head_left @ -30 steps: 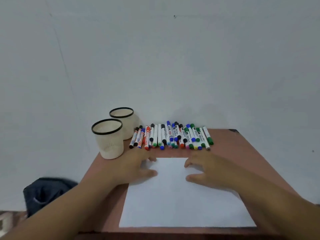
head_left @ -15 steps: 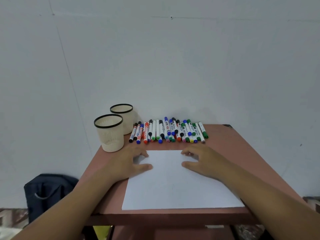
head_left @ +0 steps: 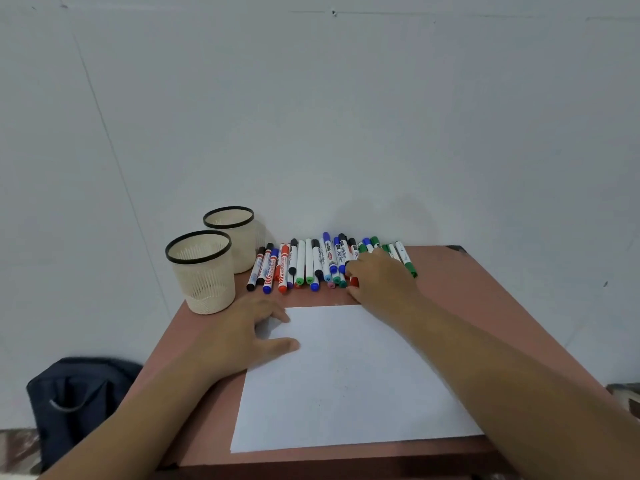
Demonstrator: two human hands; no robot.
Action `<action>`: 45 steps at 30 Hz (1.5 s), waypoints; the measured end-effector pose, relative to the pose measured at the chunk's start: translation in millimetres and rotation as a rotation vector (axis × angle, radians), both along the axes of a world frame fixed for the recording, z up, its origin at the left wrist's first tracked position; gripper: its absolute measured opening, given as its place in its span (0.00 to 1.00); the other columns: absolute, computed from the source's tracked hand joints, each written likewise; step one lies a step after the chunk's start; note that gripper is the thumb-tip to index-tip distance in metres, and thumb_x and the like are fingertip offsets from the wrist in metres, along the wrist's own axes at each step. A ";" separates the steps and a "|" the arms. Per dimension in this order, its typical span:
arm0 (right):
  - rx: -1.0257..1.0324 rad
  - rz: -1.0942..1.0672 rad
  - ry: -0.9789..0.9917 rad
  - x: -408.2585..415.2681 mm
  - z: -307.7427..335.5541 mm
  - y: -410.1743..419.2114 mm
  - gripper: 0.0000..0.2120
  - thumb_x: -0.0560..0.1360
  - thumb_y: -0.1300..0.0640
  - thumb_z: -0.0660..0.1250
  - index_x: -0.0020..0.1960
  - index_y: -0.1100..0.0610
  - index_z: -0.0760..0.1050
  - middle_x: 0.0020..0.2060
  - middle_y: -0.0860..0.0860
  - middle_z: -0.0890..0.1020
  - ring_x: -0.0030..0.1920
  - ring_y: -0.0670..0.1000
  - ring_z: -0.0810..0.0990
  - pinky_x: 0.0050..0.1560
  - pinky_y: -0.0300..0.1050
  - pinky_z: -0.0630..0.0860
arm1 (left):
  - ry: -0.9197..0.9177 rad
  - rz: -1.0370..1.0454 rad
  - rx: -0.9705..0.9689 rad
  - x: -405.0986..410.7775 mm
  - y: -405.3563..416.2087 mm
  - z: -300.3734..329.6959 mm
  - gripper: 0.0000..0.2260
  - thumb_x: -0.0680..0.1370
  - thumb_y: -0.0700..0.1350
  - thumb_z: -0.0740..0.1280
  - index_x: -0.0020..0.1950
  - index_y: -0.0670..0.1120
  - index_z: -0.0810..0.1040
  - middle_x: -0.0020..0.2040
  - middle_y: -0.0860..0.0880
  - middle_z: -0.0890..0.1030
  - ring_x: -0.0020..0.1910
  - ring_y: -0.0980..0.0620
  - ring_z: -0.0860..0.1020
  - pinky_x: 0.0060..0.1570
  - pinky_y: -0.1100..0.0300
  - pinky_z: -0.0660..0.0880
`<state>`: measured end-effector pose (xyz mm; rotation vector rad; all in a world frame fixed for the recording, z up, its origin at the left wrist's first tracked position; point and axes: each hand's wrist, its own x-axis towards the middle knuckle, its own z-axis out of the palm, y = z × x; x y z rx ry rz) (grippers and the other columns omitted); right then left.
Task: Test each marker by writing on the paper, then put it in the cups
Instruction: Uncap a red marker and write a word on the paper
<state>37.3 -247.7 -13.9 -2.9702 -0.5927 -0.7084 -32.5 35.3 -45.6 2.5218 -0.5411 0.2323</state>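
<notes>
A dark bag [head_left: 76,396] sits on the floor left of the surface [head_left: 485,306]. Two cream cups [head_left: 202,271] stand at its back left. The left hand [head_left: 249,327], fingers straight and spread, presses the paper [head_left: 346,375]. The right hand [head_left: 381,277] lies over the markers [head_left: 304,263]; whether its fingers grip one cannot be told.

Both arms stretched forward.
Left hand [head_left: 251,327] lies flat, fingers spread; right hand [head_left: 379,277] reaches farther, fingers curled down.
</notes>
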 end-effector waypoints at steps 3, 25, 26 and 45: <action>0.012 0.038 -0.140 5.4 -13.4 -2.2 0.03 0.73 0.58 0.75 0.43 0.55 0.82 0.36 0.49 0.78 0.41 0.53 0.76 0.31 0.45 0.72 | 0.007 0.003 -0.020 0.8 0.3 0.4 0.24 0.65 0.76 0.69 0.55 0.65 0.78 0.58 0.67 0.76 0.61 0.64 0.71 0.56 0.65 0.72; 1.145 0.327 0.051 -114.0 47.8 -37.9 0.16 0.70 0.71 0.77 0.44 0.50 0.84 0.40 0.44 0.85 0.40 0.44 0.84 0.44 0.34 0.78 | -0.292 -0.097 0.064 -10.7 -63.9 43.1 0.27 0.81 0.66 0.55 0.79 0.60 0.58 0.76 0.62 0.65 0.75 0.62 0.63 0.68 0.59 0.67; 1.202 0.340 0.086 -116.2 49.9 -34.0 0.14 0.71 0.71 0.77 0.45 0.52 0.84 0.40 0.44 0.85 0.40 0.44 0.83 0.44 0.35 0.79 | -0.257 -0.098 0.061 -9.8 -68.7 46.7 0.25 0.82 0.64 0.54 0.78 0.60 0.59 0.73 0.62 0.68 0.72 0.62 0.66 0.66 0.59 0.69; 1.503 0.465 0.719 -106.4 45.0 43.8 0.08 0.79 0.69 0.68 0.50 0.58 0.83 0.48 0.57 0.87 0.49 0.55 0.87 0.51 0.46 0.83 | -0.129 -0.007 -0.363 -37.4 -30.1 37.2 0.17 0.74 0.69 0.64 0.58 0.66 0.79 0.43 0.59 0.83 0.41 0.55 0.78 0.35 0.68 0.72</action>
